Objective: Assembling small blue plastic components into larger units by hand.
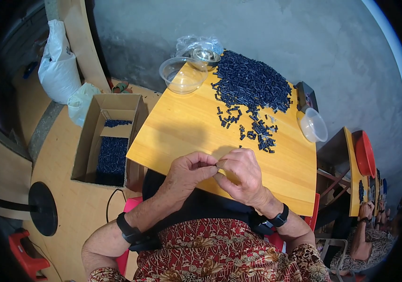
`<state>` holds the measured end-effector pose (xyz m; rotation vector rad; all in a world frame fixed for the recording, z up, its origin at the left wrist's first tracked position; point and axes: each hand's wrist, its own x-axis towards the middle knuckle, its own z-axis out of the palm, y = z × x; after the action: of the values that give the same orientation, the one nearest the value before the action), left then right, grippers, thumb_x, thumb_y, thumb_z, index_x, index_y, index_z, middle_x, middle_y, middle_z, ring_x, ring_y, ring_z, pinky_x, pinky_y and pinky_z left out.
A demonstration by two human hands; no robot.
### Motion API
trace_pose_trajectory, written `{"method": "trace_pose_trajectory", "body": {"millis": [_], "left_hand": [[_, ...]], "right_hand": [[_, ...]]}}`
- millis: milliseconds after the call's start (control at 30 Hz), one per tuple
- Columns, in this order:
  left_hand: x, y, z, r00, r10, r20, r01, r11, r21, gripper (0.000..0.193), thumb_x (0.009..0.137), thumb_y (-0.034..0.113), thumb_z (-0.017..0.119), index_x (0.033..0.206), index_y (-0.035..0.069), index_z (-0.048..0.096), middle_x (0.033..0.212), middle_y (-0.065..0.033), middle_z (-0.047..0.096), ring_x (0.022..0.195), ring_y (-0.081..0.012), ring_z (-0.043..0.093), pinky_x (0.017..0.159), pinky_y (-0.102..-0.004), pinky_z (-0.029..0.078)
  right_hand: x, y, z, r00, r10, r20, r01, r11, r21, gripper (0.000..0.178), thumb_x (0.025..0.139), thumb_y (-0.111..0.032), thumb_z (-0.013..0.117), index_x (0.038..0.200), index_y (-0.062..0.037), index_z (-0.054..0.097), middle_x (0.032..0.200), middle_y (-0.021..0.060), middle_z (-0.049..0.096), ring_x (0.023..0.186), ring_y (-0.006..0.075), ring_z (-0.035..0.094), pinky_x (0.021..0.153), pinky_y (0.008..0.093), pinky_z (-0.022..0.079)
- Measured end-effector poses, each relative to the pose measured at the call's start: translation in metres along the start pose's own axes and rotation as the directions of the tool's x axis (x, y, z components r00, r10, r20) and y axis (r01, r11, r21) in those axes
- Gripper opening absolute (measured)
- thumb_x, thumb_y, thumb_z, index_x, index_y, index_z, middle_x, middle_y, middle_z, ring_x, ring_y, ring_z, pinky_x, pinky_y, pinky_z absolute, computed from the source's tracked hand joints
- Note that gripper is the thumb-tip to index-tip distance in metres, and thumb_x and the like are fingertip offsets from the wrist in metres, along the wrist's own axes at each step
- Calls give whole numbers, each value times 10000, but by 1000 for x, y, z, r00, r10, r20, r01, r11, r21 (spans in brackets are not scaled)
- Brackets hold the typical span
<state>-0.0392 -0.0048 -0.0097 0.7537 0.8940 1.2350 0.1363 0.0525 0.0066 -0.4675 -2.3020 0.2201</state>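
Observation:
My left hand (192, 172) and my right hand (241, 175) meet over the near edge of the yellow table (163, 136), fingertips pinched together. Whatever sits between them is mostly hidden; only a tiny dark bit shows at the fingertips. Beyond my hands lies a small cluster of short dark blue tube-like pieces (263, 136). Farther back rises a large heap of the same dark pieces (252, 82), with strays scattered along its left side.
A clear plastic bowl (182, 84), a metal bowl (205, 56) and a plastic bag (194, 43) stand back left. A translucent tub (313, 126) and dark box (307, 96) are at right. A cardboard box (134, 113) holding dark pieces stands on the floor. Another person (363, 242) works at right.

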Motion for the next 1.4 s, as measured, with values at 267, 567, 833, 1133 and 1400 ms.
{"method": "trace_pose_trajectory", "body": {"millis": [267,567,833,1133,1400], "left_hand": [[-3,15,8,923,378,71,-349,743,571,135,829,35,653,962,33,626,891,-43,629,877,-137,601,778,-261,469],[1,18,10,576,505,643,-540,-356,763,210,733,120,629,929,50,599,941,-64,601,908,-218,608,795,-355,468],[4,18,7,591,502,632,-538,-338,772,177,759,110,615,923,54,584,927,-84,613,905,-240,614,814,-374,469],[9,14,9,761,570,311,-487,184,854,178,777,-2,675,932,22,592,839,-131,649,823,-293,658,732,-356,519],[13,25,19,904,381,194,-373,482,793,239,819,-19,644,1036,13,550,853,-116,663,843,-202,678,776,-290,534]], "right_hand": [[-12,9,4,729,561,392,-610,270,745,196,953,-137,535,1067,15,582,971,61,633,821,120,604,763,268,494],[-16,13,7,608,539,584,-569,-217,793,207,950,-137,532,1091,2,589,964,68,637,860,141,623,760,277,522],[-14,11,9,603,573,555,-596,-138,791,135,898,-64,604,1025,-17,603,930,42,646,832,119,629,741,254,522],[-17,9,7,704,585,403,-608,204,767,98,891,-16,602,989,-11,596,919,4,635,837,58,585,774,203,477],[-11,2,-1,757,605,247,-551,389,738,139,861,-11,634,999,-14,622,919,2,630,791,43,554,705,202,458]]}}
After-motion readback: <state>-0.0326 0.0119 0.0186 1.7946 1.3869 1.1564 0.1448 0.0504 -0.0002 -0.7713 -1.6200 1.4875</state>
